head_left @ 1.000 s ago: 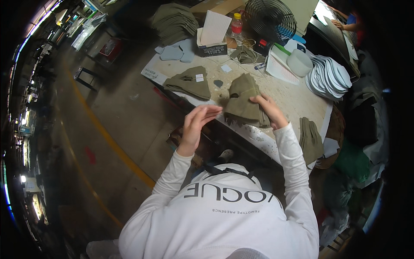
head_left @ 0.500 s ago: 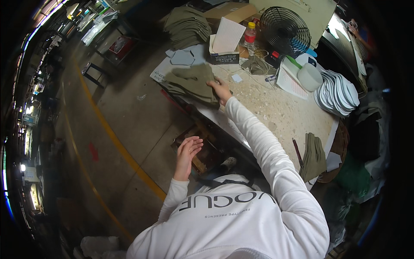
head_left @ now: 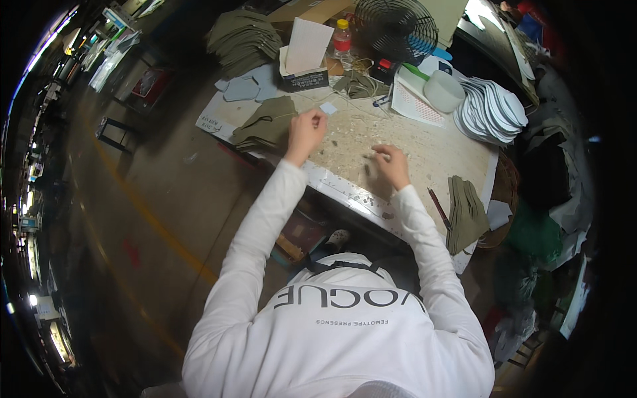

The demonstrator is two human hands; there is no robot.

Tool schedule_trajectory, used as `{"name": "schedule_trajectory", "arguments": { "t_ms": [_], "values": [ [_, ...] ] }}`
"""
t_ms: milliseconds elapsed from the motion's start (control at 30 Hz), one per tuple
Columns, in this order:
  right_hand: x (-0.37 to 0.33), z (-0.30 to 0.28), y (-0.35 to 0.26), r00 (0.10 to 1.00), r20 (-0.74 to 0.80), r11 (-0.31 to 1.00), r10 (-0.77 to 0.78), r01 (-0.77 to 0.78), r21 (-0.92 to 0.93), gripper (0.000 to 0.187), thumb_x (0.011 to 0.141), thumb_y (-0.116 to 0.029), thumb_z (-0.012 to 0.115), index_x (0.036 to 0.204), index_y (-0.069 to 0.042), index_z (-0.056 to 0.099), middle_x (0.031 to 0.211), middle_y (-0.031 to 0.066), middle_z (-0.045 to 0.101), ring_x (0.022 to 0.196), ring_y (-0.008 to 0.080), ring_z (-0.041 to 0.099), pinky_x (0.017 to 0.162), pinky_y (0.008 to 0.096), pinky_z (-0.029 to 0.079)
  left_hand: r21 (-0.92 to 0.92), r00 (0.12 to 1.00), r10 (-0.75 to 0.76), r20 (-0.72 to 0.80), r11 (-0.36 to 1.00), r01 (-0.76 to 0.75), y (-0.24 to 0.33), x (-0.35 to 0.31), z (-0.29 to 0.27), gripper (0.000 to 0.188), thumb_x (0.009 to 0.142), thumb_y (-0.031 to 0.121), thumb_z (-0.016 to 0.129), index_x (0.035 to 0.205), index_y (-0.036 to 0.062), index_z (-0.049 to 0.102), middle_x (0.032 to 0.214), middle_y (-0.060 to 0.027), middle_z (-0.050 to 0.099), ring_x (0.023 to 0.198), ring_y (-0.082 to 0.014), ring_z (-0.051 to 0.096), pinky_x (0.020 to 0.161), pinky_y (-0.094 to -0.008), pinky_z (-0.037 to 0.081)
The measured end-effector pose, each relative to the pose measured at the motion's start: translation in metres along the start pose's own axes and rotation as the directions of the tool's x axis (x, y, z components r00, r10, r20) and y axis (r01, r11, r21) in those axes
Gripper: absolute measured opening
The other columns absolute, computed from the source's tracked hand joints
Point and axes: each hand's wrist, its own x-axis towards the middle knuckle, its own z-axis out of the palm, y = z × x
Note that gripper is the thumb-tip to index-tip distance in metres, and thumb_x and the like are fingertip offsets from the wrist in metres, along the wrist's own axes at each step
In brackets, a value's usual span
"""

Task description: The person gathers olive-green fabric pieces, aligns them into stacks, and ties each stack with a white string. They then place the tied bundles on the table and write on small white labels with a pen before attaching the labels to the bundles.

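Note:
My left hand (head_left: 306, 136) is over the table's near left part, fingers curled inward and closed. It is right beside a stack of olive-green cut fabric pieces (head_left: 262, 126); whether anything small is in the fingers is hidden. To the right, my right hand (head_left: 391, 166) hovers above the speckled tabletop (head_left: 352, 142), fingers bent and a little apart, with no held thing visible. Small dark scraps (head_left: 365, 199) are scattered below it along the table's front edge. A small white square (head_left: 328, 107) rests just beyond my left hand.
A larger olive stack (head_left: 244, 41), an open box (head_left: 304, 74), a bottle with a yellow cap (head_left: 342, 38) and a black fan (head_left: 396, 26) stand at the back. White layered pieces (head_left: 490, 111) lie at the right. Nearer are olive strips (head_left: 467, 215) and a dark, thin stick-like tool (head_left: 439, 209).
My right hand has let go of the olive pieces and moved right over the table. My left hand has risen from below the table edge to beside those pieces, its fingers now curled.

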Motion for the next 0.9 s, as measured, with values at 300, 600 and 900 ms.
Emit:
{"name": "schedule_trajectory", "arguments": {
  "t_ms": [300,600,900],
  "values": [
    [-0.125,-0.126,0.049,0.939,-0.219,0.755,0.267,-0.345,-0.558,0.034,0.072,-0.002,0.062,0.106,-0.007,0.064,0.095,0.0136,0.056,0.096,0.0331,0.051,0.085,0.0418,0.045,0.68,0.93,-0.363,0.063,0.698,0.226,-0.076,0.106,0.086,0.037,0.075,0.019,0.068,0.108,0.0012,0.063,0.118,-0.0196,0.056,0.111,-0.0352,0.055,0.091,-0.0431,0.048],
    [-0.127,-0.106,0.039,0.903,-0.43,0.954,-0.004,-0.125,-0.271,0.02,0.085,-0.011,0.06,0.102,-0.003,0.062,0.084,0.0135,0.06,0.068,0.0308,0.055,0.067,0.0382,0.046,0.64,0.999,-0.026,-0.027,0.768,0.037,-0.046,0.097,0.071,0.017,0.081,0.007,0.052,0.096,0.0095,0.06,0.083,-0.0136,0.068,0.08,-0.0314,0.066,0.074,-0.0436,0.048],
    [-0.092,-0.086,-0.013,0.914,-0.286,0.954,0.29,-0.253,0.16,0.049,0.084,-0.038,0.066,0.062,-0.001,0.043,0.057,0.004,0.034,0.058,0.0098,0.036,0.052,0.0292,0.03,0.619,0.975,0.115,-0.189,0.785,0.027,-0.028,0.078,0.054,0.021,0.081,0.007,0.053,0.101,0.0086,0.057,0.095,-0.0144,0.065,0.094,-0.0337,0.062,0.074,-0.0452,0.047]
  ]
}}
